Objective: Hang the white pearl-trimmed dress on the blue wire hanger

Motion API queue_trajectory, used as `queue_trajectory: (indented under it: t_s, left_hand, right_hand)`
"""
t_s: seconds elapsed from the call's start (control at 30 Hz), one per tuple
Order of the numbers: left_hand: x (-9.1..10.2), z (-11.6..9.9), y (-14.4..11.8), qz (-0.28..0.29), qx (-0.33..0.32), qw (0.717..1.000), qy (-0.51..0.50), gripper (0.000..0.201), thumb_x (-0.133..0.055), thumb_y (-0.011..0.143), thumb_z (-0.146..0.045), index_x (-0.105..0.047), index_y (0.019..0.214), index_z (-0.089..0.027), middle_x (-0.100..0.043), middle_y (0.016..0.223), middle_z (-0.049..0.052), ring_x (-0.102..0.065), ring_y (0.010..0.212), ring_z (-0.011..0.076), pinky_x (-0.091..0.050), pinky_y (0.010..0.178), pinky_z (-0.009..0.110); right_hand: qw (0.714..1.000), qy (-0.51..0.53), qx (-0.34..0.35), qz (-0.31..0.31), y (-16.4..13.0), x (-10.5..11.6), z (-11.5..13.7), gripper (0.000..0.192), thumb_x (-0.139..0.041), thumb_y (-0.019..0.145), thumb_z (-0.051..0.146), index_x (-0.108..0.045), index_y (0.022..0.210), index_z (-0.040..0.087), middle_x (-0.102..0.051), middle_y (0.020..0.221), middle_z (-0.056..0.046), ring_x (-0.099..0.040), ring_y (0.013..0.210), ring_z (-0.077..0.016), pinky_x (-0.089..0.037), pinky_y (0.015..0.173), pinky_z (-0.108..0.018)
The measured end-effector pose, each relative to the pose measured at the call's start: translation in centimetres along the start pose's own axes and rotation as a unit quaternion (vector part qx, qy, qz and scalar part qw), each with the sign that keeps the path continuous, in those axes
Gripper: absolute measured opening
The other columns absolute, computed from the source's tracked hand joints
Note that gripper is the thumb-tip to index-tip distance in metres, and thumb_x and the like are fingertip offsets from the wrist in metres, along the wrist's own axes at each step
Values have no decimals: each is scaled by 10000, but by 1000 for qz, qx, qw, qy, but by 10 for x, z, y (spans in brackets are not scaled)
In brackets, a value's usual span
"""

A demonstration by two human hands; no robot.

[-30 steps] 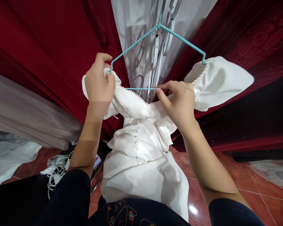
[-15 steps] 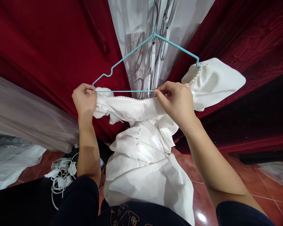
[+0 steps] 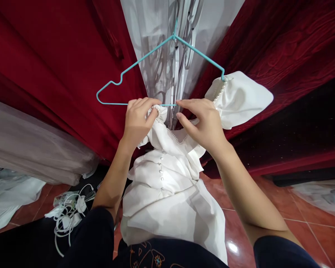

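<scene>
A white dress [image 3: 167, 186] with a pearl-trimmed neckline and a row of small buttons hangs in front of me. Its right puffed sleeve [image 3: 240, 98] sits on the right end of a teal wire hanger [image 3: 120, 80]. The hanger's left end is bare. My left hand [image 3: 138, 121] is closed on the dress's left shoulder, bunched at the hanger's bottom bar near the middle. My right hand [image 3: 205, 121] pinches the neckline and the bottom bar just to the right of it.
Red velvet curtains [image 3: 58, 56] and a sheer white curtain [image 3: 167, 37] hang behind the hanger. Grey fabric [image 3: 30, 149] drapes at left. White cables and chargers [image 3: 67, 216] lie on the glossy red tiled floor [image 3: 296, 230].
My left hand pulled the dress's left shoulder off the hanger's left end and slid it right to the middle of the bar. The hanger swung slightly left.
</scene>
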State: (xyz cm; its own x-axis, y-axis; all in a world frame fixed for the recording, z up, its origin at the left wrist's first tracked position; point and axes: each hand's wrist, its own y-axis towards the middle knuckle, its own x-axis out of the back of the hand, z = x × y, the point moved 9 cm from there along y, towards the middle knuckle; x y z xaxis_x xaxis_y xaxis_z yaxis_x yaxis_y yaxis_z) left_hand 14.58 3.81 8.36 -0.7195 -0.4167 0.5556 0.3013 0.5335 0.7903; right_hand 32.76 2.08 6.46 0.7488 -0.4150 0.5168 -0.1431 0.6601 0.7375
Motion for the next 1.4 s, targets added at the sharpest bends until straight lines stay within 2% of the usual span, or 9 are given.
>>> queue_trajectory:
  t_s: [0.2,0.3,0.47,0.7,0.77,0.93,1.13,1.3,1.4]
  left_hand:
    - [-15,-7,-14,-57,-19,998,3,188,-584,1037,-126,-741,1059,-228,-799,964,1,-693,883,209,-436,942,390]
    - [-18,-8,-13,-51,-14,999,-4,197,-583,1034,-122,-745,1054,-233,-807,977,-2,-688,869,208,-435,935,395]
    - [-12,10,-8,5,19,999,27,247,-577,1011,-126,-770,1076,-266,-819,1024,-1,-702,935,238,-444,998,432]
    - [-3,19,-6,64,33,997,5,322,-569,990,-99,-798,1136,-272,-812,1031,1,-694,939,239,-449,1031,453]
    - [-4,19,-6,62,40,997,5,318,-576,989,-97,-801,1135,-267,-813,1031,2,-691,938,238,-451,1030,452]
    - [-15,17,-6,61,37,997,-7,343,-557,994,-70,-798,1143,-263,-814,1067,-1,-693,948,230,-458,1011,433]
    - [-23,12,-6,54,46,997,-35,328,-567,997,-75,-791,1140,-267,-804,1057,-5,-711,974,233,-474,1027,436]
    - [-25,9,-10,85,61,994,-45,321,-605,968,-107,-744,1215,-258,-804,1162,18,-715,1136,256,-507,1111,454]
    - [-16,13,-25,19,48,997,-50,295,-567,993,-158,-641,1258,-266,-757,1285,61,-686,1277,257,-533,1121,465]
  right_hand:
    - [965,-106,67,-232,-12,71,-3,455,-677,994,418,-664,1431,291,-706,1417,-105,-646,1383,-356,-454,1234,-631]
    - [967,-135,39,-211,-1,80,-27,680,-750,941,423,-555,1569,249,-624,1556,-143,-579,1471,-400,-410,1259,-668]
    - [984,-40,-56,-164,21,90,-60,286,-585,1004,191,-780,1203,257,-797,1227,-123,-757,1146,-289,-591,1035,-494]
    - [931,37,-121,-341,-12,140,-113,154,-720,923,231,-847,1009,219,-813,991,-118,-783,971,-296,-606,893,-473]
    - [939,48,-170,-294,-33,135,-134,148,-774,890,271,-860,1005,234,-828,998,-132,-785,932,-301,-604,873,-483]
    - [972,-8,-211,105,-67,70,-113,255,-733,901,342,-872,1110,295,-843,949,-63,-753,735,-252,-588,657,-429]
    - [997,-18,-49,-56,-20,69,-20,387,-640,1001,331,-757,1368,365,-657,1537,-89,-660,1390,-343,-630,954,-493]
    - [997,19,-59,-51,-12,30,-33,291,-563,1030,342,-796,1192,277,-745,1082,-107,-726,1052,-273,-608,911,-478]
    - [994,9,-69,-79,-17,30,-40,284,-565,1031,377,-801,1132,257,-722,1006,-98,-704,993,-265,-589,883,-462]
